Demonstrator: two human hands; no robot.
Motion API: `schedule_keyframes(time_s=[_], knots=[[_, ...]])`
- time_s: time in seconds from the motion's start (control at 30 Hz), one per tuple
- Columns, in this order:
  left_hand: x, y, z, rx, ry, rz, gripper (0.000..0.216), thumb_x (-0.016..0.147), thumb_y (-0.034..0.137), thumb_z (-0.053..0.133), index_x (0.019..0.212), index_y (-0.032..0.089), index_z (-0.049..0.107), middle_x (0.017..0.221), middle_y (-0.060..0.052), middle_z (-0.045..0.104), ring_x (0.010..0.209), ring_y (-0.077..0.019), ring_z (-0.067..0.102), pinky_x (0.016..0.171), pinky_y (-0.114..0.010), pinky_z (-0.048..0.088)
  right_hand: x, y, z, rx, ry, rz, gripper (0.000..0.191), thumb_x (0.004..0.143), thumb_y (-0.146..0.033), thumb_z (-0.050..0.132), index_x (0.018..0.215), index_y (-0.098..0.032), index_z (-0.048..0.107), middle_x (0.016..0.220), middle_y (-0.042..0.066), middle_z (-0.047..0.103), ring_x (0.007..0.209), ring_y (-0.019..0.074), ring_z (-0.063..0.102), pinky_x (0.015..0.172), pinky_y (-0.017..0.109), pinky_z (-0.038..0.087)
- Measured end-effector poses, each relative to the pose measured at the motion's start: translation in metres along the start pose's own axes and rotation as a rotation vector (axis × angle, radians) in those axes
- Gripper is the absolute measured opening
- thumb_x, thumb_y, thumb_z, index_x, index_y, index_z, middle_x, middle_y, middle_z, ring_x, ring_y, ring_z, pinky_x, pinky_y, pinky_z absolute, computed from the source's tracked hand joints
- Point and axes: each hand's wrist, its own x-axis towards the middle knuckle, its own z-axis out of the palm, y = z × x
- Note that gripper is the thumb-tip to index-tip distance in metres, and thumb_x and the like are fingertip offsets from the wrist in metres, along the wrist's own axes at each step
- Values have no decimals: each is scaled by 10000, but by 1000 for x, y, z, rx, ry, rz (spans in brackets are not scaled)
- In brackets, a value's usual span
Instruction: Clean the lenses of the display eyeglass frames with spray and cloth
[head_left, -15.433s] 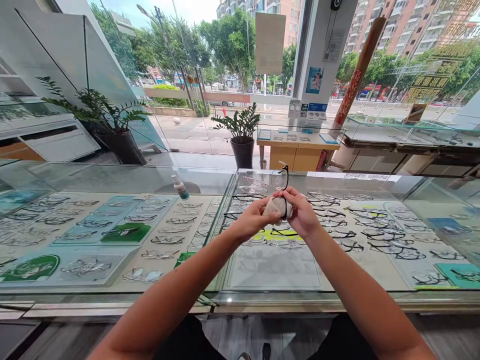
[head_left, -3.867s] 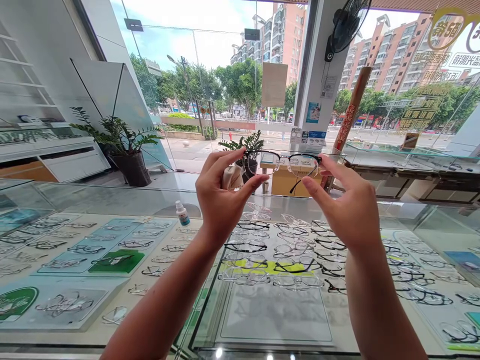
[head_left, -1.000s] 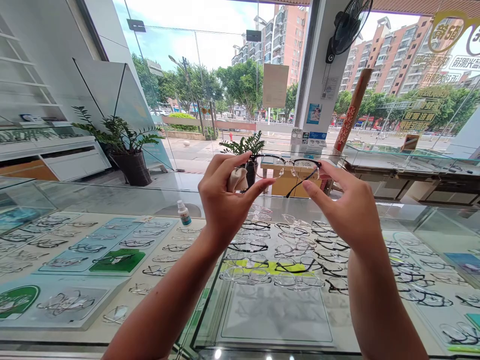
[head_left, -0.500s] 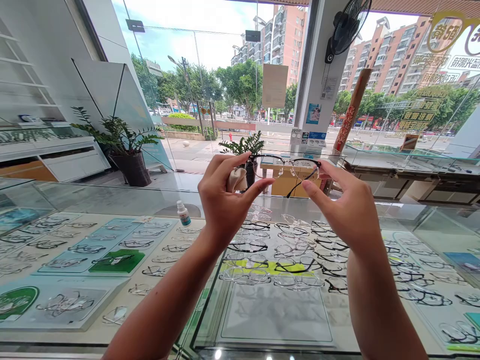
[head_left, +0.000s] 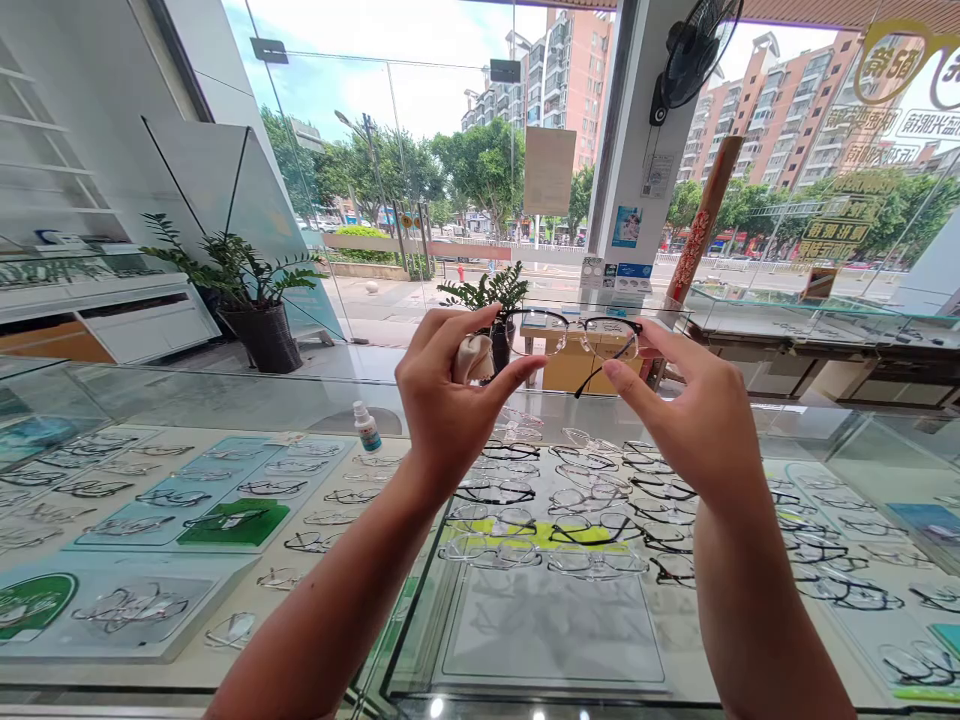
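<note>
I hold a pair of black-rimmed glasses [head_left: 576, 335] up at eye level, against the window. My left hand [head_left: 442, 410] pinches the left end of the frame between thumb and forefinger, and a beige cleaning cloth [head_left: 472, 358] is tucked in the same hand. My right hand [head_left: 694, 420] pinches the right end of the frame. One temple arm hangs down under the right lens.
Below my hands runs a glass display counter [head_left: 540, 640] with several rows of glasses inside. A small spray bottle [head_left: 367, 427] stands on the counter to the left. Potted plants [head_left: 251, 290] and another showcase stand behind, in front of the shop window. A wall fan [head_left: 694, 45] hangs above.
Long ago I was wiping the glasses with the cloth low over the counter; they are now raised and held by both ends. Over the last second nothing has visibly moved.
</note>
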Motion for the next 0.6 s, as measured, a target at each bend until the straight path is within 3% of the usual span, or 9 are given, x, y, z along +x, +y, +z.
schedule_keyframes(time_s=[0.6], knots=[[3,-7,1,-54,-50,-67,470,821,550,961,1190,306,803,1112,-64,789,1022,-238,753,862,-415,639,-2,-2,-1,-45,55,-39,611,960,-642,731,1411,-232,778,1302,158,834,1226,403,776,1066,627,602]])
